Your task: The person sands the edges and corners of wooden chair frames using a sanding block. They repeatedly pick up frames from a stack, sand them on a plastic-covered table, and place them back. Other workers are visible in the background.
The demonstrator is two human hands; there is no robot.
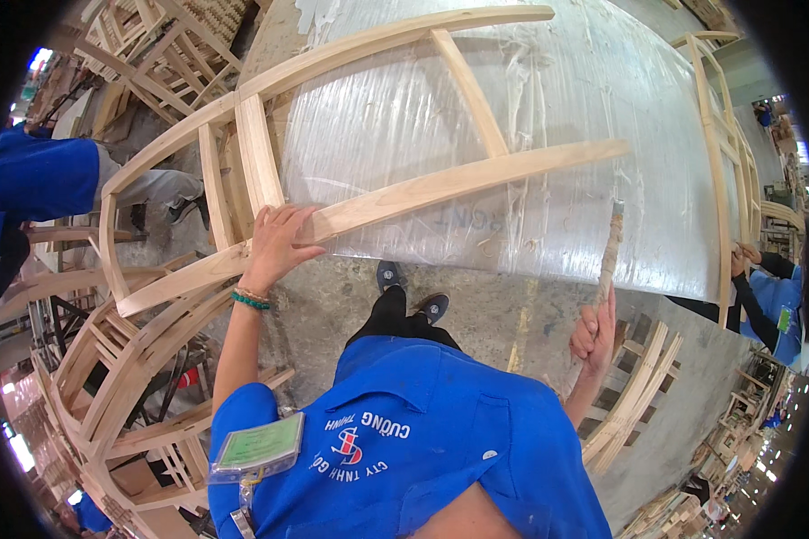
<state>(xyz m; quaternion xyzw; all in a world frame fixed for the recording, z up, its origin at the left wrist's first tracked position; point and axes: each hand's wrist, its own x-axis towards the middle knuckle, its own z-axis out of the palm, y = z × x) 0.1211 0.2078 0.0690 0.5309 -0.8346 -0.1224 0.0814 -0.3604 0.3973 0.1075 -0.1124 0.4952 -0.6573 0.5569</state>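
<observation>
A pale wooden chair-back frame [395, 193] with curved side rails and crosspieces lies across the worktable, its squared end sticking out past the left edge. My left hand [279, 244] grips the near rail where a wide crosspiece meets it, fingers over the wood and thumb apart. Upright in my right hand [593, 334], right of the frame and near the table's front edge, is a stick-like tool [610, 247] with a tape-wrapped handle and a grey tip. My fingers are curled round its lower end. The tool does not touch the frame.
Shiny plastic-like sheeting covers the worktable [593, 81]. More wooden frames stand at the lower left [126, 377] and against the table's right end [715, 153]. Thin slats [634, 395] lie at the lower right. Co-workers in blue are at far left [45, 175] and far right [777, 296].
</observation>
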